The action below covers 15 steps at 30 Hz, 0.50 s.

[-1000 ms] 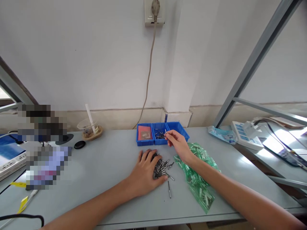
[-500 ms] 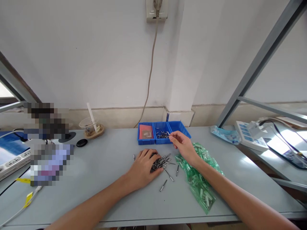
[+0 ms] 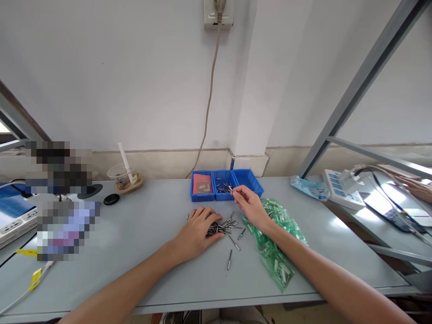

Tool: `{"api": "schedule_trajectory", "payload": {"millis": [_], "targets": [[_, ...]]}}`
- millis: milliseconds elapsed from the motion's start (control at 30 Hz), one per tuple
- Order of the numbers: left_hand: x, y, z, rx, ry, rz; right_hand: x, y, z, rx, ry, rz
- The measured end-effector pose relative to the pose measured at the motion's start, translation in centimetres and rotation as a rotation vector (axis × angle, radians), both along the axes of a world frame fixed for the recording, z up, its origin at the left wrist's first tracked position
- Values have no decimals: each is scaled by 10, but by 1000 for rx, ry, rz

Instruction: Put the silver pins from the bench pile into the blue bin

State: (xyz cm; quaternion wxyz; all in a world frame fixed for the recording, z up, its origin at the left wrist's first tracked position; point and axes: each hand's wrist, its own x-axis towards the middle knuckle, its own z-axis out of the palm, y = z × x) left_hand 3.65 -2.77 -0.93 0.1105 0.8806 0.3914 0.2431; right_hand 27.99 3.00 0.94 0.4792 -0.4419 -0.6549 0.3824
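My left hand rests on the table with spread, curved fingers, partly covering a pile of slim metal pins, each with a thicker end. Thumb and fingertips of my right hand are pinched at the front edge of the middle blue bin. A thin metal pin seems to stick out from that pinch, though most of it is hidden. More pins lie inside this bin. A few loose ones, including a single pin, are scattered in front of the pile.
Under my right forearm lies a green plastic bag of small parts. The left bin contains a red piece and a small clear packet; another bin adjoins on the right. Power strips and cables lie at both sides.
The view has shifted slightly. Two loose pins in front of the pile have turned a little. My left hand stays on the pile, and my right hand remains pinched by the middle bin.
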Motion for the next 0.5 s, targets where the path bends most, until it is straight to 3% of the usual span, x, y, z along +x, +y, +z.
{"api": "schedule_trajectory", "payload": {"millis": [300,500], "targets": [[1,-2,-2,23,-20,31,-5,-13,5,-17,-7,34],[2,-1,-3,20,-36,56,-7,-19,5,42,-106,-29]]}}
